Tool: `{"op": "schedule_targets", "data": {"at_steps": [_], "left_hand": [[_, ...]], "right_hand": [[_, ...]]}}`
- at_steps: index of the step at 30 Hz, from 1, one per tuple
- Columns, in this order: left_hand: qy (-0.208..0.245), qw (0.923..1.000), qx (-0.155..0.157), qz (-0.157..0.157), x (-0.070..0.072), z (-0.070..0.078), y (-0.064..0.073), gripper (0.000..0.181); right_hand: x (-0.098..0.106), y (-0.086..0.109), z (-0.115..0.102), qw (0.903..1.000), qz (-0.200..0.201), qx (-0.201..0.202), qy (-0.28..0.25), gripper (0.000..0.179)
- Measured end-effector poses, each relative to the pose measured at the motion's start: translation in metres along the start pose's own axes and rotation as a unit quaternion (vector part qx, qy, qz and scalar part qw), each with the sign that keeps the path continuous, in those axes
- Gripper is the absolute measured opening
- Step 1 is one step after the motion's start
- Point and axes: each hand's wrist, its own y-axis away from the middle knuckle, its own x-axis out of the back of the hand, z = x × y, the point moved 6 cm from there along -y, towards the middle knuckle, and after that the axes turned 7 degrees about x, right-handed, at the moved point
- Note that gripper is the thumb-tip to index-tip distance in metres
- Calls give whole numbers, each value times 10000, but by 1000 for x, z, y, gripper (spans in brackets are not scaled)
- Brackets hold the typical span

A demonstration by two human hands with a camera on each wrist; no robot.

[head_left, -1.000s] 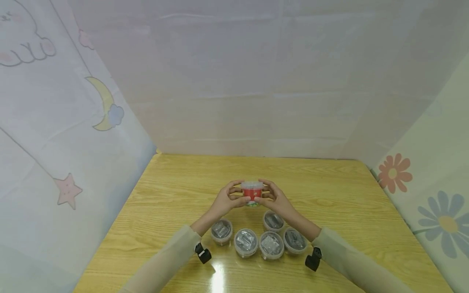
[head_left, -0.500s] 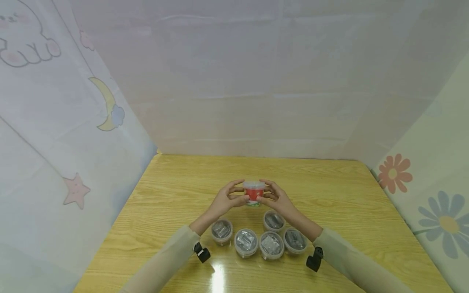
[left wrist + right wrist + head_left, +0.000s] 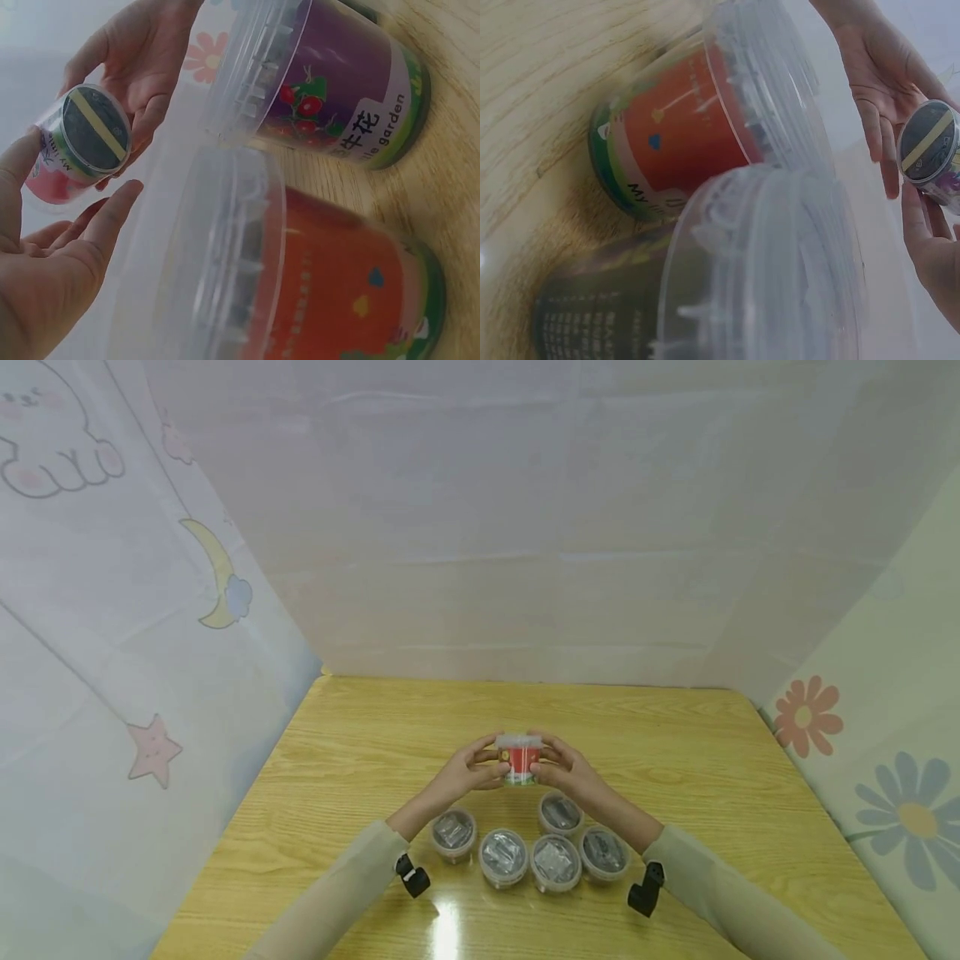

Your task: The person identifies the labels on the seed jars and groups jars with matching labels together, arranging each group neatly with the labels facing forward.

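My left hand (image 3: 457, 774) and right hand (image 3: 573, 772) grip a small round plastic tub (image 3: 519, 758) from both sides, above the table. Its label is mostly red with a green band at the bottom, under a translucent lid. Thumbs lie on the near side, while fingers reach round the sides and are partly hidden. In the left wrist view, the tub's dark base (image 3: 94, 127) faces the camera, crossed by a pale yellow strip. Nearest the hands on the table is a lidded tub (image 3: 560, 812), by the right forearm.
More lidded tubs stand in a loose row: one at the left (image 3: 453, 832), others in the middle (image 3: 504, 856) and right (image 3: 604, 852). Purple (image 3: 337, 82) and orange (image 3: 337, 277) labels show in the left wrist view. Printed sheets (image 3: 517, 527) wall the wooden table (image 3: 375, 718).
The held tub has turned between the hands, so a yellow patch now shows at the label's left. Fingers have shifted slightly around it. The tubs on the table have not moved.
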Motion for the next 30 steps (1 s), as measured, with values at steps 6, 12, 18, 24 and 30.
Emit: {"op": "schedule_targets", "data": {"at_steps": [6,12,18,24,30], "left_hand": [[65,9998,76,-156,-1,-3,-2,63],[79,9996,-55,-247,-3,-2,-2,62],[80,9996,-71,-262,-4,-2,0,61],[49,9998,-53,-191,-3,1,2,62],[62,9999,-91,3,-1,-1,1,65]], "right_hand": [[0,1,2,9998,-82,-119,-154,57],[0,2,4,9995,-100,-110,-266,58],[-1,2,5,9996,-102,-40,-243,61],[-2,2,3,9999,-108,-71,-10,58],[-1,1,2,9995,-157,48,257,57]]}}
